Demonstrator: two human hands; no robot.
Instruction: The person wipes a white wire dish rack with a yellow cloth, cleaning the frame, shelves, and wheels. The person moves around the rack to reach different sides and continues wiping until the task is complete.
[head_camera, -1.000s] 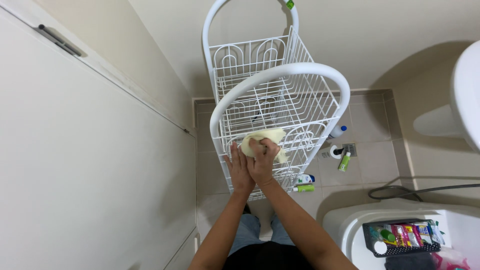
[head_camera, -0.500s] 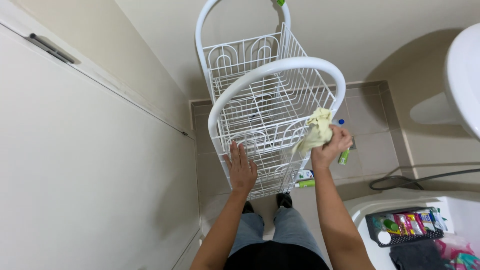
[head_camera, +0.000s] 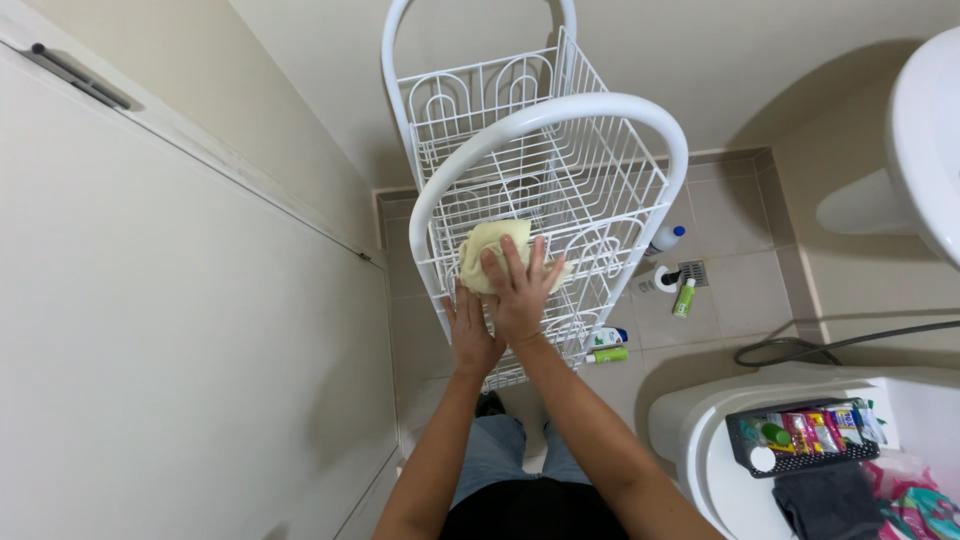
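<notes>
A tall white wire rack (head_camera: 600, 125) with tiered baskets and curved tube handles stands on the tiled floor in front of me. My right hand (head_camera: 520, 290) presses a pale yellow cloth (head_camera: 485, 250) flat against the near left part of the top basket, fingers spread over it. My left hand (head_camera: 470, 335) rests just below and to the left, gripping the front edge of the rack. Both forearms reach up from the bottom of the view.
A cream door or cabinet panel (head_camera: 150, 300) fills the left. Small bottles (head_camera: 685, 295) lie on the floor tiles right of the rack. A white toilet tank (head_camera: 700, 440) holds a dark basket (head_camera: 800, 440) of items. A white basin (head_camera: 925, 150) is at the right.
My right hand has carried the cloth from the rack's right rim back to the near left part of the top basket. My left hand stays on the front edge.
</notes>
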